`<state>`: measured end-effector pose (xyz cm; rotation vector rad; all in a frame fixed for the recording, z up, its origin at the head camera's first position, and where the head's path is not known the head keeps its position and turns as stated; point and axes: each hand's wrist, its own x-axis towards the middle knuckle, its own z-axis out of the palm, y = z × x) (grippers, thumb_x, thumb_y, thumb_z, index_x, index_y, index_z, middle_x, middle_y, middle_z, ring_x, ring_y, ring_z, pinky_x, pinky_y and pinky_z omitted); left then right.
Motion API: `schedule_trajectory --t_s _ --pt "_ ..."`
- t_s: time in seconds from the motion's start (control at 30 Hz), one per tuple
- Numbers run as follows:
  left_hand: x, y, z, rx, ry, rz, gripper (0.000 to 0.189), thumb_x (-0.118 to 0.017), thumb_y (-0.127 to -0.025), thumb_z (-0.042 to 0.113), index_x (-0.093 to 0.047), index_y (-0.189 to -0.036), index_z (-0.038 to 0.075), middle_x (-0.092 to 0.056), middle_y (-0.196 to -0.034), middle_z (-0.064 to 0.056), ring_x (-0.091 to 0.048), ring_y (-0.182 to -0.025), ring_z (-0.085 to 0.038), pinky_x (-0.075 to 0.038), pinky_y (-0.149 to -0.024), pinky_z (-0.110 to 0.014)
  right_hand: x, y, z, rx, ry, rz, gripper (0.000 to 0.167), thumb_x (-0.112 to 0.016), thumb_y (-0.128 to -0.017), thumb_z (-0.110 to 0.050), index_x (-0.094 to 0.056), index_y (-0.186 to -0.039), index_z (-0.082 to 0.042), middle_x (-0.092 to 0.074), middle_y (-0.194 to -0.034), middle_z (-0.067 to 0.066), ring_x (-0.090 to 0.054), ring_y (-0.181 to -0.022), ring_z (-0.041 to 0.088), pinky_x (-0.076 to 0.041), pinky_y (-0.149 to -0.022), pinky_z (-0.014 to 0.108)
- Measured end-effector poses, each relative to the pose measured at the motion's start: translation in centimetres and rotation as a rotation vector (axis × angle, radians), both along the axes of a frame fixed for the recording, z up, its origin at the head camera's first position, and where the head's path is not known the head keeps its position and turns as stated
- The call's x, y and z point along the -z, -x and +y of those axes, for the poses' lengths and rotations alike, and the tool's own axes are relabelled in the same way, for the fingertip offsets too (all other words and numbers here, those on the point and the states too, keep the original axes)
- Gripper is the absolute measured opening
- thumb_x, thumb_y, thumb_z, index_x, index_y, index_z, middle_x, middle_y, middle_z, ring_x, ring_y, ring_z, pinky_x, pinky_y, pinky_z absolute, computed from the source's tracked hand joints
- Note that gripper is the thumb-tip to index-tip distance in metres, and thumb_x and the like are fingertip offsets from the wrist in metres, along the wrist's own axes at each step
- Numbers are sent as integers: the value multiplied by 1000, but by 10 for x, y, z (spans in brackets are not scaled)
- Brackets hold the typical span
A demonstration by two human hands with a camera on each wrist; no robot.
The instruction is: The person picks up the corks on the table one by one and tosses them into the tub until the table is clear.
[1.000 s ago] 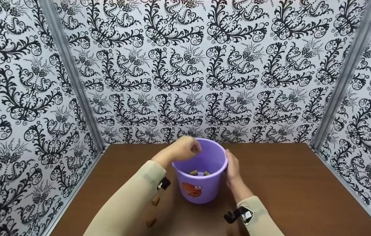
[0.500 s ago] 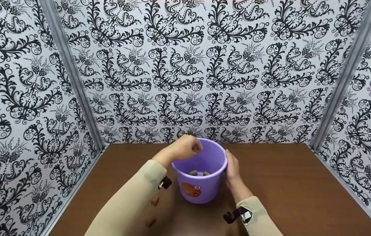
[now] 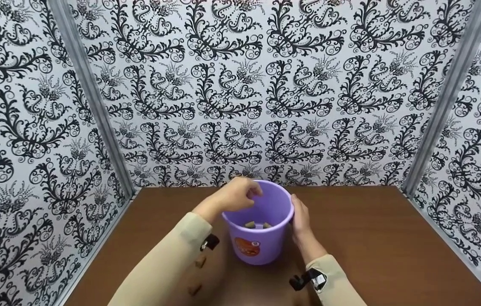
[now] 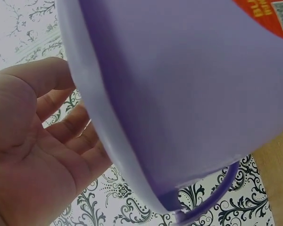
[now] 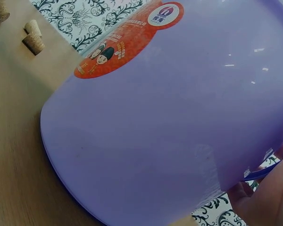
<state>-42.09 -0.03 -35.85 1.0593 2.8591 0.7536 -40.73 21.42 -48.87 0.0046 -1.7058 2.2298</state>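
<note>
A purple bucket [image 3: 259, 244] with an orange label stands upright on the table. My left hand [image 3: 238, 193] is over its left rim, fingers loosely bent; in the left wrist view the palm of the left hand [image 4: 47, 136] shows beyond the rim with nothing in it. My right hand [image 3: 301, 216] holds the bucket's right side near the rim; only part of the right hand [image 5: 269, 197] shows beside the handle [image 5: 264, 173] in the right wrist view. Cork stoppers [image 3: 250, 224] lie on the bucket's floor, and more corks [image 5: 34, 43] are on the table.
Loose corks [image 3: 200, 261] lie on the brown wooden table [image 3: 363, 238] left of the bucket, partly beside my left sleeve [image 3: 168, 259]. Patterned white-and-black walls [image 3: 240, 85] with grey corner posts enclose the back and both sides.
The fingers of my left hand have loosened a little, and its wrist has shifted slightly left and down. The right hand and bucket stay practically in place.
</note>
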Motion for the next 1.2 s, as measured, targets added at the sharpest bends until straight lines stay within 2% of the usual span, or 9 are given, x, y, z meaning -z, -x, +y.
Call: schedule_trajectory --t_s 0.13,0.27,0.33,0.53,0.7,0.9,1.07,1.2 --pt "4 -5 -6 25 -37 31 33 -70 -86 -3 -76 -116 9 -76 -113 -10 -72 -101 -22 -61 -87 -27 0 1 -1 14 9 -3 49 -41 -113 -28 -65 -132 10 -75 -117 17 -68 -98 16 -55 -90 30" --pt "9 -9 -14 46 -98 53 32 -68 -85 -5 -76 -113 6 -76 -111 -11 -74 -104 -30 -63 -92 -37 1 1 -2 -1 6 5 50 -40 -114 -29 -64 -134 10 -75 -119 17 -68 -99 16 -55 -91 30" --pt "13 -10 -18 47 -125 60 32 -67 -84 -6 -76 -112 5 -77 -109 -12 -74 -103 -30 -63 -93 -41 1 1 -2 -5 8 7 50 -40 -114 -29 -64 -134 10 -75 -118 16 -68 -99 15 -55 -91 30" --pt "17 -16 -31 0 -196 50 31 -67 -84 -3 -77 -109 10 -75 -105 -4 -69 -96 -17 -63 -88 -33 0 -2 -3 6 20 9 50 -41 -113 -29 -64 -134 11 -75 -116 13 -68 -98 15 -55 -91 30" --pt "17 -24 -47 -14 -267 45 26 -69 -86 -3 -77 -108 9 -73 -104 -3 -69 -96 -17 -62 -86 -31 0 -2 -4 4 19 21 51 -41 -114 -29 -63 -134 11 -75 -119 17 -69 -101 17 -55 -94 33" --pt "21 -32 -63 -1 -387 48 24 -67 -88 -4 -79 -104 9 -74 -103 -7 -70 -94 -17 -63 -83 -29 1 -1 -2 15 33 22 51 -41 -114 -29 -64 -134 12 -74 -119 20 -69 -102 20 -55 -96 37" --pt "30 -44 -77 0 -454 91 23 -69 -86 -5 -79 -101 10 -75 -100 -8 -69 -89 -15 -62 -80 -28 1 -1 -3 20 16 17 52 -41 -114 -32 -64 -135 10 -69 -129 28 -69 -106 24 -54 -100 40" --pt "39 -53 -86 2 -494 108 22 -70 -86 -4 -80 -100 10 -75 -98 -7 -69 -87 -15 -61 -79 -27 2 0 -4 20 12 12 53 -41 -114 -33 -65 -135 9 -69 -129 28 -69 -106 26 -55 -100 41"
